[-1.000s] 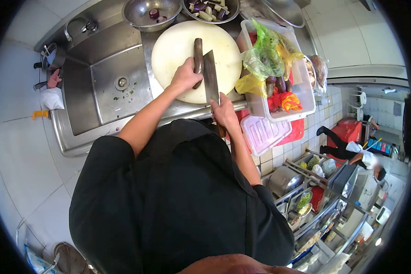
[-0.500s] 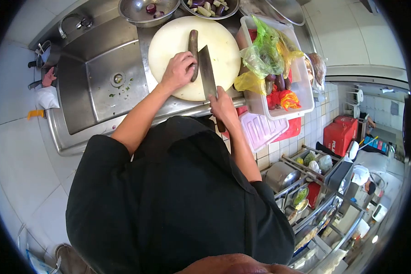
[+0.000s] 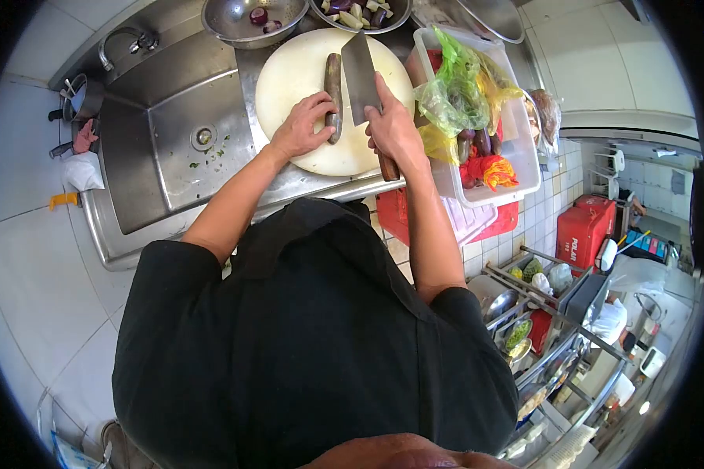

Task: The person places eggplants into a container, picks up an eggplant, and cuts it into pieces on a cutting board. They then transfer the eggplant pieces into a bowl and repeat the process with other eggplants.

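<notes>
A long, dark eggplant (image 3: 333,76) lies lengthwise on the round white cutting board (image 3: 285,74). My left hand (image 3: 301,127) is closed on its near half, fingers over the top and thumb at the near end. To the right of the eggplant, my right hand (image 3: 395,127) grips a cleaver (image 3: 357,70) by its wooden handle, index finger stretched along the blade. The wide blade points away from me, apart from the eggplant. Cut eggplant pieces fill a metal bowl (image 3: 405,17) behind the board.
A steel sink (image 3: 125,164) with green scraps is at the left. A colander (image 3: 215,31) holding red onion stands behind the board. At the right, a plastic tub (image 3: 528,168) contains eggplants and plastic bags. A loaded metal rack (image 3: 555,313) is farther right.
My right hand has moved forward, raising the cleaver away from the front edge, its blade now turned flatter to view. My left hand stays on the eggplant.
</notes>
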A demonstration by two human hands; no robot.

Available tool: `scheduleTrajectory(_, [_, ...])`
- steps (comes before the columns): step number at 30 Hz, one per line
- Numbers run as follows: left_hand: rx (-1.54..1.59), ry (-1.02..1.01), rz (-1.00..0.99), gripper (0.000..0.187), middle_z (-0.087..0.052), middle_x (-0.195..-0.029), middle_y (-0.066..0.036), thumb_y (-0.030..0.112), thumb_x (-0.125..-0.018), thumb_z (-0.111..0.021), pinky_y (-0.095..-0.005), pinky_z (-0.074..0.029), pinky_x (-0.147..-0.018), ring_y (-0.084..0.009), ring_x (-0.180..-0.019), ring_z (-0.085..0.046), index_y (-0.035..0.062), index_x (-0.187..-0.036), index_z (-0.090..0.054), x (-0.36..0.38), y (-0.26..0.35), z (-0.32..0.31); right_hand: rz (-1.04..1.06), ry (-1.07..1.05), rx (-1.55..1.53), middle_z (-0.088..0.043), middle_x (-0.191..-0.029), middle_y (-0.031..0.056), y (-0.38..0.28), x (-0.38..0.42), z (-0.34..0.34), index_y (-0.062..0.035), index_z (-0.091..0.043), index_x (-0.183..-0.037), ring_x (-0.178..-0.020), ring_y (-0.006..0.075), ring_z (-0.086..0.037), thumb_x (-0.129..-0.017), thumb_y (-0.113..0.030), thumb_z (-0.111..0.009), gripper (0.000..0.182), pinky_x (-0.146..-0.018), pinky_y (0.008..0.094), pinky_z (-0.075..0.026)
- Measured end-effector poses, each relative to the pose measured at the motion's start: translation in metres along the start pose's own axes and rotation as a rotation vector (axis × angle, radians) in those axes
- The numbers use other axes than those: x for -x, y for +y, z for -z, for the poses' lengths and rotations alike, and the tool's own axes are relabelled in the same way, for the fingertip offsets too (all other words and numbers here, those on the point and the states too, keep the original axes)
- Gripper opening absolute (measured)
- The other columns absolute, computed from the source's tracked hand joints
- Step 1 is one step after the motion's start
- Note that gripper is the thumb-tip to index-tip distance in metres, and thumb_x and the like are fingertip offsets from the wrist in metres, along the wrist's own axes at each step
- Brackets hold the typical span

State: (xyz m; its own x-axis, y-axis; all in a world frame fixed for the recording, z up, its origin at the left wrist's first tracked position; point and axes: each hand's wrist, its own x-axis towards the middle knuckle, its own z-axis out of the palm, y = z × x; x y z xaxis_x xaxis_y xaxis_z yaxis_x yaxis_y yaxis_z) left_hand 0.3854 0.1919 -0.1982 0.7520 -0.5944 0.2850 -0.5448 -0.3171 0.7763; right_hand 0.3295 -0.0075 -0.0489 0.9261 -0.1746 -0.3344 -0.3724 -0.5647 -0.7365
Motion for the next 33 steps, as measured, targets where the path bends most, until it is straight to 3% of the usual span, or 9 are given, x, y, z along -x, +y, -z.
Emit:
scheduleTrajectory(9, [-0.009,-0.015,0.0,0.05,-0.052,-0.141,-0.014,0.018,-0.078,-0.073,-0.045,-0.038,-0.113,-0.0364,-0.132,-0.051,0.0092,-0.126,-0.062,0.0,0.001,0.003,0.137,0.028,0.238,-0.071,-0.082,0.0239,0.005,-0.028,-0.017,-0.0032,-0.028,-0.161,-0.056,0.027,-0.068,-0.097,-0.01,-0.052,0.069,-0.059,0.0414,-0.057])
scheduleTrajectory(15, [-0.03,-0.019,0.008,0.05,-0.052,-0.14,-0.013,0.018,-0.077,-0.073,-0.0454,-0.04,-0.111,-0.0362,-0.129,-0.052,0.0107,-0.125,-0.062,-0.003,0.0,0.002,0.146,-0.024,0.342,-0.071,-0.084,0.0274,-0.003,-0.053,-0.023,0.0015,-0.028,-0.159,-0.054,0.0301,-0.069,-0.091,-0.005,-0.048,0.071,-0.057,0.0421,-0.059])
scheduleTrajectory(18, [-0.014,-0.01,0.024,0.05,-0.052,-0.14,-0.013,0.017,-0.076,-0.073,-0.046,-0.04,-0.11,-0.0362,-0.128,-0.053,0.0113,-0.124,-0.061,-0.002,-0.001,0.0,0.035,-0.088,0.253,-0.069,-0.095,0.0373,-0.02,-0.046,-0.017,0.0065,-0.032,-0.155,-0.094,0.0496,-0.071,-0.081,-0.005,-0.05,0.077,-0.088,0.052,-0.055])
scheduleTrajectory(24, [0.017,0.026,0.03,0.049,-0.054,-0.138,-0.013,0.017,-0.075,-0.072,-0.0464,-0.043,-0.107,-0.0372,-0.124,-0.055,0.0097,-0.122,-0.061,-0.001,-0.001,-0.003,0.004,-0.136,0.233,-0.07,-0.09,0.036,-0.016,-0.018,-0.017,0.0067,-0.032,-0.155,-0.074,0.0437,-0.073,-0.083,-0.004,-0.047,0.074,-0.074,0.0481,-0.059])
scheduleTrajectory(27, [0.017,0.04,0.022,0.047,-0.055,-0.137,-0.014,0.016,-0.075,-0.072,-0.0459,-0.044,-0.106,-0.0378,-0.123,-0.056,0.0086,-0.121,-0.062,-0.006,-0.002,0.0,0.046,-0.129,0.207,-0.07,-0.077,0.0215,-0.002,-0.007,-0.022,0.0006,-0.028,-0.16,-0.053,0.0262,-0.067,-0.092,-0.005,-0.048,0.071,-0.055,0.041,-0.056])
scheduleTrajectory(30, [0.053,0.045,0.048,0.046,-0.055,-0.136,-0.014,0.015,-0.075,-0.072,-0.0453,-0.045,-0.106,-0.0382,-0.122,-0.057,0.0077,-0.119,-0.062,-0.002,0.002,-0.002,0.027,-0.144,0.216,-0.068,-0.073,0.022,0.004,0.011,-0.025,0.001,-0.028,-0.16,-0.053,0.0264,-0.067,-0.093,-0.006,-0.048,0.07,-0.057,0.0418,-0.056])
scheduleTrajectory(33, [0.047,0.039,0.055,0.047,-0.055,-0.135,-0.014,0.014,-0.075,-0.072,-0.0443,-0.045,-0.108,-0.0384,-0.122,-0.057,0.0074,-0.12,-0.063,-0.002,0.002,-0.002,0.138,-0.088,0.281,-0.068,-0.073,0.024,0.024,0.024,-0.035,0.0015,-0.027,-0.159,-0.053,0.0281,-0.067,-0.092,-0.006,-0.049,0.071,-0.061,0.0431,-0.056])
